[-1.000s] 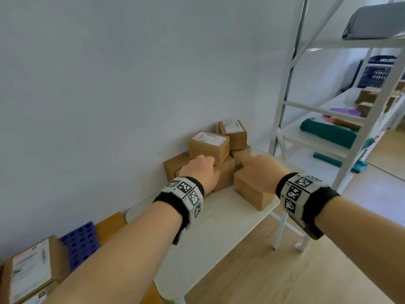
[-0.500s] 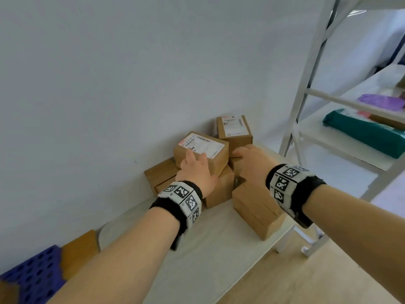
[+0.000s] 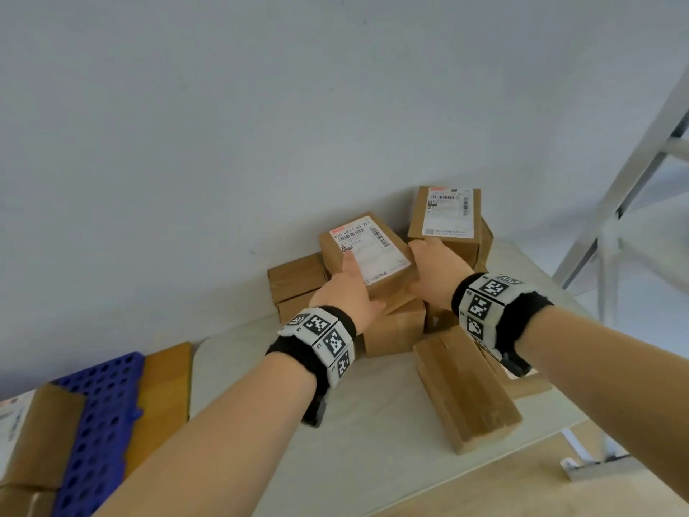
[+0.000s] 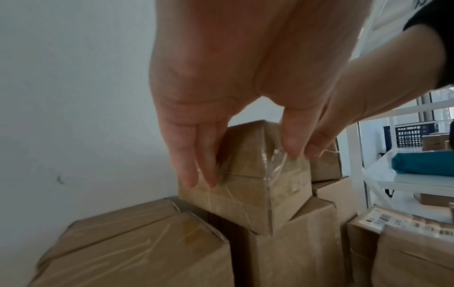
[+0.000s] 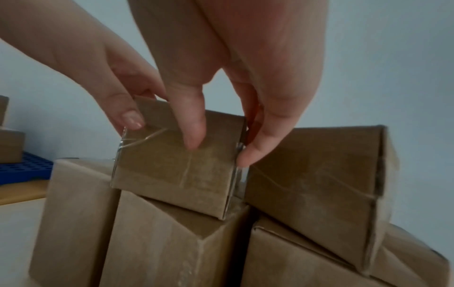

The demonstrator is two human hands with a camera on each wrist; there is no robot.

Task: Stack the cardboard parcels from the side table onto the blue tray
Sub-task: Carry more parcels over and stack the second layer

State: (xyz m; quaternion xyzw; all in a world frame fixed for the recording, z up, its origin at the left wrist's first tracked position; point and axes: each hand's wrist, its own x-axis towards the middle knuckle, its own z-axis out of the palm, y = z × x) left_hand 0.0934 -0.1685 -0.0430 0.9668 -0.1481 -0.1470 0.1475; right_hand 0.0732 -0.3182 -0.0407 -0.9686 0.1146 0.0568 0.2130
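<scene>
A cardboard parcel with a white label (image 3: 367,251) sits tilted on top of the pile of parcels at the back of the white side table (image 3: 373,449). My left hand (image 3: 350,289) grips its left end, fingers (image 4: 196,167) on one side and thumb on the near face. My right hand (image 3: 434,266) grips its right end, thumb (image 5: 194,132) on the near face and fingers (image 5: 258,147) down the far side. The parcel (image 5: 172,170) leans on the plain boxes below. The blue tray (image 3: 100,416) lies low at the left, holding a parcel (image 3: 33,434).
A second labelled parcel (image 3: 447,218) stands right behind my right hand on the pile. One long plain parcel (image 3: 466,389) lies near the table's front edge under my right wrist. A white shelf rack (image 3: 615,203) rises at the right. The wall is close behind the pile.
Both hands moved forward and up onto the labelled top parcel and took hold of its ends. My right hand left the long front parcel. The parcel now sits tilted.
</scene>
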